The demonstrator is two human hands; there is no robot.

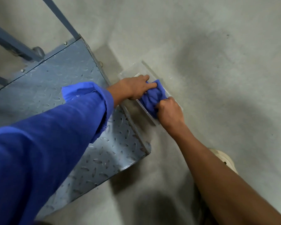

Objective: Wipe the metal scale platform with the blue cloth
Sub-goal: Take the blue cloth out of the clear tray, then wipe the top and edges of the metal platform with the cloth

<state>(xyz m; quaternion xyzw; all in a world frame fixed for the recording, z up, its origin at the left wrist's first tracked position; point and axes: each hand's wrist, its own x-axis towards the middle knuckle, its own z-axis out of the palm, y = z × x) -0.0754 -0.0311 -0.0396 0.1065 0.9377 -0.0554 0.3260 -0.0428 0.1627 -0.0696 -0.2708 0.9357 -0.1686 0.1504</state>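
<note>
Head view: left hand (pixel 133 88) presses, right hand (pixel 169 111) holds diagonal blue cloth (pixel 150 98).

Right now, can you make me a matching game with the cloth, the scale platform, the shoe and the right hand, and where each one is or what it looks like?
Things: 1 blue cloth; 2 metal scale platform; 3 shoe; 4 right hand.
Clues: A beige, on the floor; B grips the cloth; C bumpy grey metal; D bunched up on the clear tray.
Pairs: 1-D, 2-C, 3-A, 4-B.
</note>
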